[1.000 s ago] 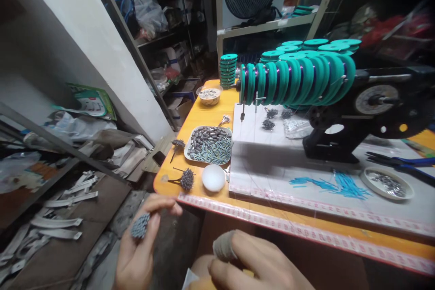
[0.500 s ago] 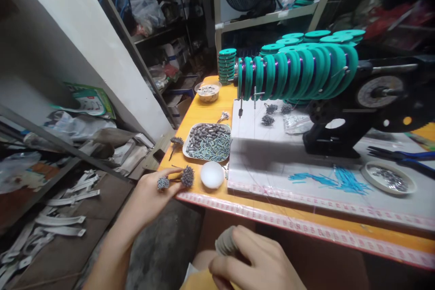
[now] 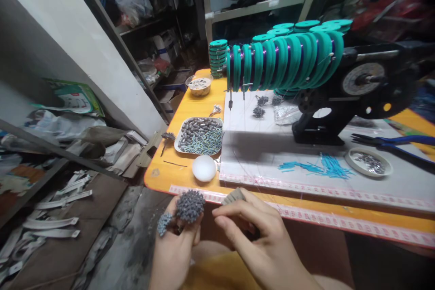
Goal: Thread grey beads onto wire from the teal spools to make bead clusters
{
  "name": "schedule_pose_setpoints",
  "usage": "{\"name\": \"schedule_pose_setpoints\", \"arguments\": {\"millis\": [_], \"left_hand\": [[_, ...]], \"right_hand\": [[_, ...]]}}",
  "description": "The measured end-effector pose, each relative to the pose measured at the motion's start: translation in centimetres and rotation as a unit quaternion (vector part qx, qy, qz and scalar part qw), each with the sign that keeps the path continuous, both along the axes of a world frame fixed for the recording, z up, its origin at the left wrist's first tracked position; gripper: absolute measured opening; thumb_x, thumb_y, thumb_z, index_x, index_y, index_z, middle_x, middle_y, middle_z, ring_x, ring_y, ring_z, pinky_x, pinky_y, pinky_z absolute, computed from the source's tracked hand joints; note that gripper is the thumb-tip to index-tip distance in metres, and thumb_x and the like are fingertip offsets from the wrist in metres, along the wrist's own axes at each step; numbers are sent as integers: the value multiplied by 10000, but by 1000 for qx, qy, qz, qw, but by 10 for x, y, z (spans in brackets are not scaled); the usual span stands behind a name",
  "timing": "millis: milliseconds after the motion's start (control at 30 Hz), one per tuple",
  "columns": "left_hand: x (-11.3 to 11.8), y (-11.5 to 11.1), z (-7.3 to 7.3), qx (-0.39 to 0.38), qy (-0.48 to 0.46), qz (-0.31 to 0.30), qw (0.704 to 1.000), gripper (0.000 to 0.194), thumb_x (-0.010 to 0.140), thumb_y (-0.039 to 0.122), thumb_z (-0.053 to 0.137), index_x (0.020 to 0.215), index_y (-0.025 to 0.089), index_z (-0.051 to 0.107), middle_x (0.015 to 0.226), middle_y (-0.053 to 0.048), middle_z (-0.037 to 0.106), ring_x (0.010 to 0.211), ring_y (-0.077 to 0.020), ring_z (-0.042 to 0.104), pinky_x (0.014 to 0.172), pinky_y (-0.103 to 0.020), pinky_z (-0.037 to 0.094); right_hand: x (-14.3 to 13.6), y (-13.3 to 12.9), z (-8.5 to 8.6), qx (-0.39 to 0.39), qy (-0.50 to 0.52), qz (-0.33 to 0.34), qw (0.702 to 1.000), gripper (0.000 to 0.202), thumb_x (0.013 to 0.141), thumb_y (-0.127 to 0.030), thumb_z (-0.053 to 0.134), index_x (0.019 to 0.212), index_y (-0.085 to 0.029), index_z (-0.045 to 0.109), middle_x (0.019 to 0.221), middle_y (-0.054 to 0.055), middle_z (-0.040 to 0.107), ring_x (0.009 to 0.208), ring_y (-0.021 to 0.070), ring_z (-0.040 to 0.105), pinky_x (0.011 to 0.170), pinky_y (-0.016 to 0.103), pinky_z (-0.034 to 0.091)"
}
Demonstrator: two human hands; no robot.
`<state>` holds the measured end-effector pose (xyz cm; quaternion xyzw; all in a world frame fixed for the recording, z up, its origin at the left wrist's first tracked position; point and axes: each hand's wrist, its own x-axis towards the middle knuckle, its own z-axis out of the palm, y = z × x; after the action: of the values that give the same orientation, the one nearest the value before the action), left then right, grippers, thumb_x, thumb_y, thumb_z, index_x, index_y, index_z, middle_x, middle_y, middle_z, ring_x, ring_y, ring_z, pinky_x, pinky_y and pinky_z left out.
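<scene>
My left hand (image 3: 178,240) is closed in front of the table edge, gripping a bundle with a large round head of dark grey knobs (image 3: 190,205). A smaller blue-grey knobbed bundle (image 3: 164,224) sticks out on the left side of the same hand. Just to the right, my right hand (image 3: 254,226) is raised with its thumb and fingers drawn together; whatever lies between them is too small to make out. A grey ribbed cover (image 3: 234,196) is wrapped around one of its fingers.
A white tray (image 3: 178,148) of grey and teal pieces and a white round dish (image 3: 204,168) stand left on the yellow table (image 3: 159,170). At right are a black machine carrying green spools (image 3: 285,65), blue strips (image 3: 326,166), a dish of metal bits (image 3: 353,166) and pliers (image 3: 394,144).
My left hand has come from the table's left corner toward my body, carrying the grey-headed bundles. My right hand has risen beside it. A thin dark stick now shows on the table.
</scene>
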<state>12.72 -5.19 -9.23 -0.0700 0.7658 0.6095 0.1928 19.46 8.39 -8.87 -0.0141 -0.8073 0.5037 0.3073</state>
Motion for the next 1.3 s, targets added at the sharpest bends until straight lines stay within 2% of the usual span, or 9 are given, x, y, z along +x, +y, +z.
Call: {"name": "schedule_pose_setpoints", "arguments": {"millis": [100,200,333,467,600,800,933,1167,1300], "left_hand": [[5,6,-2,-30,57,-27,998,624,640,587,714,1030,116,592,899,-27,618,731,19,536,642,-39,437],[8,8,-5,-44,103,-38,993,550,679,551,691,997,109,611,1079,-55,641,872,-9,603,762,-46,492],[21,14,-5,-23,81,5,996,522,697,540,684,977,111,586,1043,-41,654,799,6,587,755,-62,489],[28,14,-11,14,32,27,999,670,631,587,740,1051,75,631,1122,-105,653,965,-61,632,827,-101,519],[22,5,-19,59,-64,32,996,697,545,544,818,1017,49,685,1113,-120,664,989,-95,648,733,-101,513],[20,6,-11,130,-116,71,982,677,470,463,878,980,47,719,1171,-113,653,1026,-101,662,816,-111,556],[25,10,-9,123,-99,101,982,676,484,478,868,989,52,724,1186,-105,650,1052,-98,662,864,-109,562],[19,1,-14,106,-95,70,987,653,510,398,870,1062,84,718,1255,-78,623,1212,-136,613,934,-119,568],[20,1,-16,123,-93,64,986,642,543,387,858,1082,76,699,1292,-90,599,1210,-129,610,937,-119,564]], "right_hand": [[-1,2,3,-13,-10,-15,1000,192,903,-139,540,863,-152,727,763,-4,491,763,-146,421,664,-79,300],[0,3,3,-22,-26,-19,999,191,911,-166,541,857,-151,724,781,-10,499,767,-154,434,673,-86,316],[1,4,0,-20,-34,-26,999,213,922,-165,517,836,-125,708,803,-10,508,789,-155,444,699,-85,326],[4,5,-2,-7,-33,-30,999,211,921,-162,519,849,-127,714,838,-9,524,824,-149,458,751,-82,351],[7,6,-5,21,1,-34,999,206,899,-112,532,903,-144,735,825,6,515,816,-136,438,737,-61,335],[9,7,-19,85,22,-55,995,238,930,-159,513,965,-166,748,837,45,491,851,-97,412,754,-15,319],[10,5,-24,107,16,-57,992,254,949,-180,490,958,-164,743,837,53,482,855,-87,395,763,-4,295],[12,4,-23,121,11,-60,991,252,957,-195,485,975,-183,736,852,46,483,872,-79,384,779,15,270],[13,5,-22,127,8,-59,990,252,952,-183,488,976,-177,738,845,52,478,874,-76,383,780,19,271]]}}
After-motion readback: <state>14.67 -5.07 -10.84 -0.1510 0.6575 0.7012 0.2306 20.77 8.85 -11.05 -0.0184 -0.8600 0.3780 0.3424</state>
